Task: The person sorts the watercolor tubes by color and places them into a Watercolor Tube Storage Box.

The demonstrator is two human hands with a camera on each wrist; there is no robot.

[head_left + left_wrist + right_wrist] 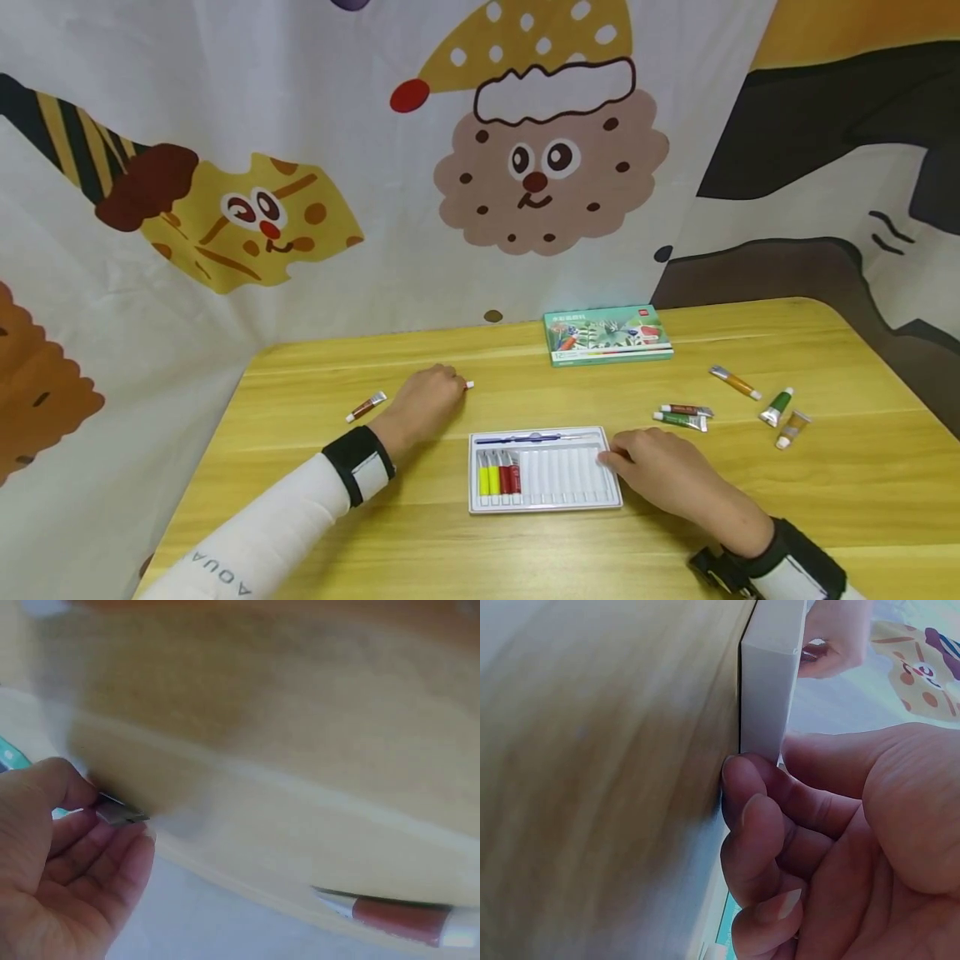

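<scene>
My left hand (pixel 429 397) pinches a small paint tube (pixel 120 813) between thumb and fingers, over the table left of centre. Its flat silver end sticks out in the left wrist view; most of the tube is hidden by the hand. With thumb on top and curled fingers at the side, my right hand (pixel 663 468) grips the right edge of a white paint tray (pixel 570 502). Yellow and red tubes (pixel 498 477) fill the tray's left slots, and a blue paintbrush (pixel 525 439) lies along its top. A brown paint tube (pixel 366 407) lies left of my left hand.
A green paint box (pixel 609 335) lies at the table's back edge. Right of the tray are a brown tube (pixel 686 410), a green tube (pixel 680 422), a yellow-orange tube (pixel 735 382), another green tube (pixel 776 406) and an ochre tube (pixel 792 430). A printed cloth (pixel 390 283) hangs behind.
</scene>
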